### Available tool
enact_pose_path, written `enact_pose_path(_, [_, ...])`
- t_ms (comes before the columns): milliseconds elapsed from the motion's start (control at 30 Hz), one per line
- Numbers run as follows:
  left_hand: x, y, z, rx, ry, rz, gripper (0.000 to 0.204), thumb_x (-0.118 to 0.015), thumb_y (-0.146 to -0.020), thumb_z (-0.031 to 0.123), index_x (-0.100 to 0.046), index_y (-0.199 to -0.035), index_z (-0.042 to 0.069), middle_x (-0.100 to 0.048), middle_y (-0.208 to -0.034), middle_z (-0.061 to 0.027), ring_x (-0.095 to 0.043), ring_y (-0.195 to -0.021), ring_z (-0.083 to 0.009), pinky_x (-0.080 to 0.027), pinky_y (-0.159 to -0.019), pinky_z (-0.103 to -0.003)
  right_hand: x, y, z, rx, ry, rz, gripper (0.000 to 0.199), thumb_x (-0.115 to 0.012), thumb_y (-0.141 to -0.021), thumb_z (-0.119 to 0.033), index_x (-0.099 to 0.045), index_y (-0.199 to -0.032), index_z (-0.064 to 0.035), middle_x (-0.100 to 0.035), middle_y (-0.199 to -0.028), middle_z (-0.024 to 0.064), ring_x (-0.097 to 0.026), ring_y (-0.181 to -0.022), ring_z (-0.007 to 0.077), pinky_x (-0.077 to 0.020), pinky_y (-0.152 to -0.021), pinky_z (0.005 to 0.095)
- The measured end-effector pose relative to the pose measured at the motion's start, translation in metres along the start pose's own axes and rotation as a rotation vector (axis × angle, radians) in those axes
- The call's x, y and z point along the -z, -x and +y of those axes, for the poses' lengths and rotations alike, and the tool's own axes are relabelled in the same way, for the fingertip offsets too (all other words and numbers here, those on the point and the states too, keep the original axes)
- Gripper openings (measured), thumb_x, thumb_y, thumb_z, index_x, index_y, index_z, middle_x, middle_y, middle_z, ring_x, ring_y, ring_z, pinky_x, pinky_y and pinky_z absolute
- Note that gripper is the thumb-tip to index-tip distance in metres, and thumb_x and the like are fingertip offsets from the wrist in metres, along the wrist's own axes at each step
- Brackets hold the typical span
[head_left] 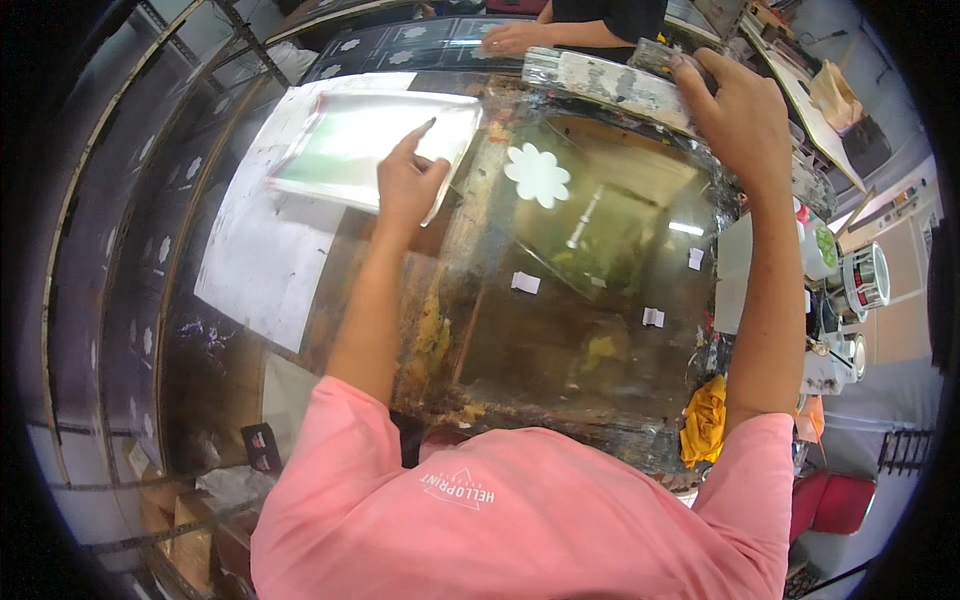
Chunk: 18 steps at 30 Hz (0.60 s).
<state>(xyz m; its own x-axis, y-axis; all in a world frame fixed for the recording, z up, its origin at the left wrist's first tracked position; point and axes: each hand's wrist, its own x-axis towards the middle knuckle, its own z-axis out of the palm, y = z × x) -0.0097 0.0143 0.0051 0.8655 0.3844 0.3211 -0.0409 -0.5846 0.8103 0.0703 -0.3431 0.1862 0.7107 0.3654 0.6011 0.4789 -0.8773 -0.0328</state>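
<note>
Take the glossy sheet [350, 140], lying over white paper [262, 250], by opposite edges — likely light, bendy, slippery — though impossible to tell any grip in half-open left hand [408, 188] (over it, index outstretched) or right hand [742, 120], loosely curled at paint-stained bar [615, 86].

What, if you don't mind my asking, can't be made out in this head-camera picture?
- Left hand: in the head view, its own back hides whether the curled fingers touch the shiny sheet.
- Shiny sheet: in the head view, glare washes out surface detail.
- Right hand: in the head view, its back hides the palm.
- Co-worker's dark sleeve: the head view's top edge cuts off the wearer's head.
</note>
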Motion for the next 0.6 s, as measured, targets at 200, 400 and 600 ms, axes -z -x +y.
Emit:
enact_pose_path(200, [0.042,-0.087,-0.086,-0.133,-0.153,0.097,0.066,-0.074,-0.084,0.015,-0.063,-0.149,0.009,-0.075,-0.108,-0.0223,-0.073,-0.07,-0.0256,-0.058,-0.084,-0.039,0.001,-0.002,-0.004,-0.03,0.031,-0.007,0.055,-0.052,-0.101,-0.052,-0.077,-0.105,-0.0024,-0.074,-0.098,0.0249,-0.071,-0.098,0.0431,-0.0495,-0.092,0.0509])
enact_pose_path(400, [0.046,-0.077,-0.12,-0.083,-0.403,0.251,0.076,-0.076,-0.096,0.031,-0.046,-0.161,0.005,-0.039,-0.166,-0.0267,-0.059,-0.135,-0.0364,-0.041,-0.118,-0.049,-0.001,0.0,-0.005,-0.051,0.001,-0.017,0.055,-0.053,-0.102,-0.053,-0.074,-0.102,-0.002,-0.074,-0.096,0.0241,-0.07,-0.095,0.044,-0.0474,-0.091,0.0519])
enact_pose_path(600, [0.04,0.018,-0.123,-0.305,-0.857,-0.114,0.065,-0.049,-0.109,0.052,-0.048,-0.161,0.012,-0.038,-0.171,-0.0139,-0.035,-0.157,-0.0384,-0.004,-0.126,-0.073,0.005,-0.005,-0.009,-0.071,-0.03,-0.021,0.052,-0.054,-0.102,-0.051,-0.071,-0.095,-0.0022,-0.072,-0.088,0.024,-0.069,-0.089,0.0459,-0.0495,-0.084,0.0531])
